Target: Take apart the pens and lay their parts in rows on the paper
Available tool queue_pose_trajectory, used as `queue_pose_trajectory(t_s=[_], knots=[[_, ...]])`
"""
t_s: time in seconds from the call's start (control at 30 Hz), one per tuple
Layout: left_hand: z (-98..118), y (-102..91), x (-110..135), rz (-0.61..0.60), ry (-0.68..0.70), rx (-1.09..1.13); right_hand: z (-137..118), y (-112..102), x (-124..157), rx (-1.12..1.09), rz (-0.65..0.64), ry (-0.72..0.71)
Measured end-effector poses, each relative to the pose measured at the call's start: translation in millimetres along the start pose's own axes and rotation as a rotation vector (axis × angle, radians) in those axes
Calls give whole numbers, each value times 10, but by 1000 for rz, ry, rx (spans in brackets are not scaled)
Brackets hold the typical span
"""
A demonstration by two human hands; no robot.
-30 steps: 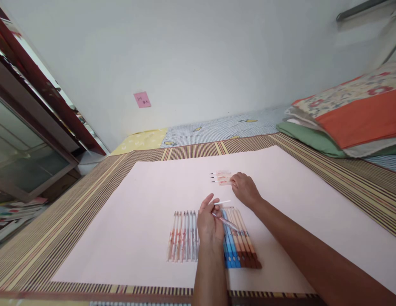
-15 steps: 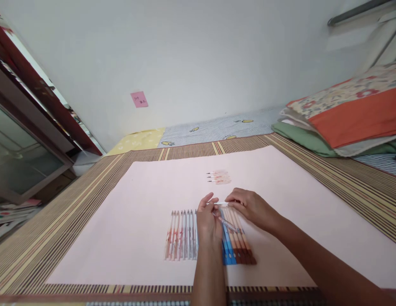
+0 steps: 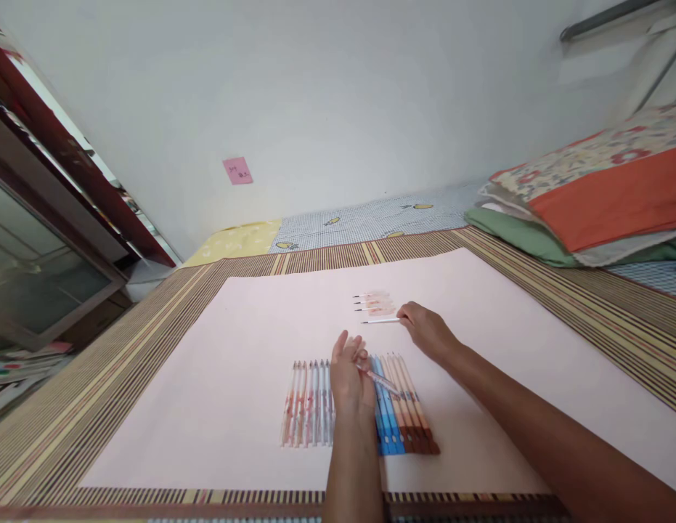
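Pinching one end of a white, dark-tipped refill (image 3: 378,321), the right hand (image 3: 425,327) is over the pale pink sheet (image 3: 207,378); the left hand (image 3: 353,374) curls round a patterned pen barrel (image 3: 384,381). Toward the near edge lie patterned pens (image 3: 308,403), blue pens (image 3: 388,414) and peach-and-brown pens (image 3: 414,407), partly hidden by that hand. Between them and the far edge sits the refill, near three blurred dark-tipped pieces (image 3: 379,303)
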State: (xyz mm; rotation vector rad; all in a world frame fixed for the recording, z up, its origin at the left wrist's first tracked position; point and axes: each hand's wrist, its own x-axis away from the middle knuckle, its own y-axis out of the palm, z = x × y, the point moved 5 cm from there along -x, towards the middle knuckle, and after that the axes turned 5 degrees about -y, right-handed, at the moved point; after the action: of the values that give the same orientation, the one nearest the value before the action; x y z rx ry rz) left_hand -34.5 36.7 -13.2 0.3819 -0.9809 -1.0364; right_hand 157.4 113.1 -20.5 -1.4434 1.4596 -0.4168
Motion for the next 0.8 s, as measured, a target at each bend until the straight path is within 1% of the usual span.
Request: queue_pose_trajectory(t_s=[0.07,0.13,0.37,0.5,0.67,0.8], knots=[[-40,10,-3,-11,-89,26,81,67,-50,22,-5,2],[-53,30,5,-30,-132,42,118,112,-79,48,-3,3],[-51,44,19,-28,-139,28,137,177,-97,117,22,-3],[-73,29,10,-28,-130,24,135,205,-111,153,15,-12],[-81,34,22,-34,-139,26,108,204,-143,218,-3,-3],[-72,51,50,-19,-140,24,64,186,-154,236,4,-23]])
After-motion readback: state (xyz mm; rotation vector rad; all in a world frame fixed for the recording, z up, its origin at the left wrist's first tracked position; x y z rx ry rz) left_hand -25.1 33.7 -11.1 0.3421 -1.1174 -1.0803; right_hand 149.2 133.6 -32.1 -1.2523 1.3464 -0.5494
